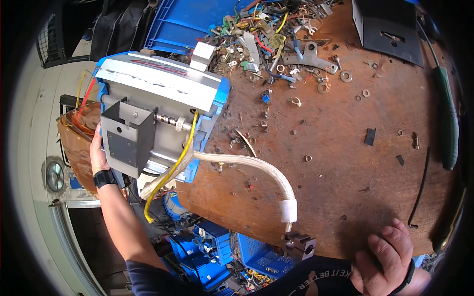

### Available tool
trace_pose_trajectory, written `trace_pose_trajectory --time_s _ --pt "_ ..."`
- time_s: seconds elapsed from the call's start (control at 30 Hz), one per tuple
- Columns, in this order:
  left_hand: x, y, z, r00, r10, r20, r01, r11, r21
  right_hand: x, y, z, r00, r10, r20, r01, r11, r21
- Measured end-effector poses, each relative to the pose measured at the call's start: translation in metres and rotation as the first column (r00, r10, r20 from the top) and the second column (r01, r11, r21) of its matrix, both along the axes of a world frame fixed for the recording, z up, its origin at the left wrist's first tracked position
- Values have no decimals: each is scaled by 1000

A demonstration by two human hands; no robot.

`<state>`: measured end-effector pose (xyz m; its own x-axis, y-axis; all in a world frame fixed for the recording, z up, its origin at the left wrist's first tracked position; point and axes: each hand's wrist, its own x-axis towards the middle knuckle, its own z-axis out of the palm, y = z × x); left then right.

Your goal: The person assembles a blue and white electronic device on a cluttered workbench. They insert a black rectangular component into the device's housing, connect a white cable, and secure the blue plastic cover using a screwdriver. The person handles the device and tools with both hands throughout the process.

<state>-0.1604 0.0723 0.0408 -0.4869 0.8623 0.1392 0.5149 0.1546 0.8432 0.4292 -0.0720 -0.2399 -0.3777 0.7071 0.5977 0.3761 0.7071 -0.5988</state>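
Note:
My left hand, a dark watch on its wrist, grips the left side of a blue and silver machine housing that rests at the left end of the workbench. Most of its fingers are hidden behind the housing. A dark metal bracket is fixed to the machine's face beside a threaded fitting. A yellow sleeved wire and a pale braided cable come out of it. This cable curves down to a metal clamp block at the bench's near edge. My right hand is empty, its fingers loosely bent and apart.
Scrap wires, terminals and metal parts lie heaped at the back of the brown bench. Washers and screws are scattered about. A green-handled screwdriver, a hex key and a black bent plate lie right. Blue crates stand below.

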Motion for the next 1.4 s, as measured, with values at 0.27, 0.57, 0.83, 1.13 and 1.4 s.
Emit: trace_pose_trajectory --time_s 0.27,0.57,0.83,1.13,1.4 --pt "23 2 -10 1000 2 20 -3 999 33 0 -3 0 1000 -5 14 5 1000 -7" --pt "36 -3 -14 983 -176 -56 176 984 -5 -1 -5 3 999 -23 25 23 1000 -14" --pt "31 -2 -13 994 -83 -70 84 996 18 -2 -5 1 1000 -30 6 30 999 -19" --pt "33 0 -13 1000 -5 -23 6 999 35 0 -6 -2 1000 -11 10 12 1000 -17" --pt "37 -3 -14 995 -59 -78 61 998 24 4 -9 -2 996 -14 90 15 1000 -6"
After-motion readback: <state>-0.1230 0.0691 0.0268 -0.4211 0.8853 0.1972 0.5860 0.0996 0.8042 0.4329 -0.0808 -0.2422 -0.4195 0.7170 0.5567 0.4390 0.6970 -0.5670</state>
